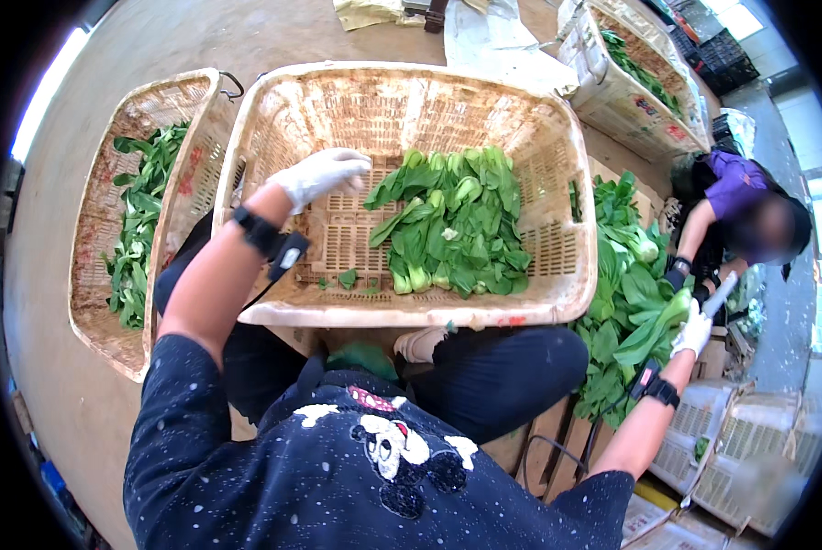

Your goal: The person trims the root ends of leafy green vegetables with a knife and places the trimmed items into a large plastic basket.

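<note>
My left hand (326, 174), in a white glove, hovers over the left part of a large dirty cream plastic crate (337, 316). Its fingers are loosely stretched with nothing in them. Bok choy (461, 225) lies in packed rows across the crate's right half, pale stems at the top and bottom edges. Off to the right, my gloved right hand (692, 332) closes round the base of a bok choy head (654, 330) at the edge of a leafy heap (608, 307). A pale flat blade-like strip (722, 291) sticks up beside that hand; whose grip it is in cannot be made out.
A narrower crate (85, 238) with bok choy stands at the left. At the far right, a co-worker in a purple top (736, 188) bends over the heap, dark-gloved hands near mine. Another crate (603, 92) stands behind, and several stacked crates (750, 426) at lower right.
</note>
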`<state>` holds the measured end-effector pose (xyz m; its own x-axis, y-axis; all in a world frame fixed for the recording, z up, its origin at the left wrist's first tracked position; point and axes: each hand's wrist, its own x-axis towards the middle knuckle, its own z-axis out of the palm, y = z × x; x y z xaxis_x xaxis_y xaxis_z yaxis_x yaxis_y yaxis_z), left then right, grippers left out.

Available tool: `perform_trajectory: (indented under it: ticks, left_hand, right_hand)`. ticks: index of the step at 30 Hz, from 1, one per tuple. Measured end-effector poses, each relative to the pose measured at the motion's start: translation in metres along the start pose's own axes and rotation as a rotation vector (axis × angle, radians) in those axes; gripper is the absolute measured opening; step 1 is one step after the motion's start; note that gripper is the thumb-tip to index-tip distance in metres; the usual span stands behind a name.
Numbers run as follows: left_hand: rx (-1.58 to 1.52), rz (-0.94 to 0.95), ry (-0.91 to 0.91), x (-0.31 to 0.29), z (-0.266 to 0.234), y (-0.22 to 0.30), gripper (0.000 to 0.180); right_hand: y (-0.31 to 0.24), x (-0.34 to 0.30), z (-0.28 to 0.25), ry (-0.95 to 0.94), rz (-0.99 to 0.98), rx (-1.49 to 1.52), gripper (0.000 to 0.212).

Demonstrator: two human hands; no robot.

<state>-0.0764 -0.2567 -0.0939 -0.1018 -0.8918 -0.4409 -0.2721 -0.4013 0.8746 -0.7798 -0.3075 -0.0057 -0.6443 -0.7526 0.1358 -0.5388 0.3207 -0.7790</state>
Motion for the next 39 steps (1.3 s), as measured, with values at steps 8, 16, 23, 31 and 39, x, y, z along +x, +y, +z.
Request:
perform_trajectory:
  ticks: [8, 16, 23, 31, 39]
  left_hand:
    - [0.593, -0.35, 0.104, 0.252, 0.04, -0.112, 0.051]
    - [0.188, -0.526, 0.163, 0.341, 0.088, -0.194, 0.06]
    - [-0.306, 0.103, 0.257, 0.232, 0.074, -0.072, 0.051]
    - [-0.224, 0.422, 0.19, -0.018, 0.044, 0.06, 0.052]
    - [-0.04, 0.525, 0.533, -0.171, 0.026, 0.034, 0.054]
  right_hand:
    - [-0.15, -0.174, 0.135, -0.52, 0.437, 0.928, 0.041]
    - [-0.139, -0.18, 0.168, -0.813, 0.277, 0.713, 0.045]
    - [-0.139, -0.195, 0.18, -0.809, 0.181, 0.653, 0.038]
    - [-0.19, -0.276, 0.202, -0.716, -0.834, 0.277, 0.047]
    - [-0.271, -0.402, 0.228, -0.95, -1.148, 0.504, 0.057]
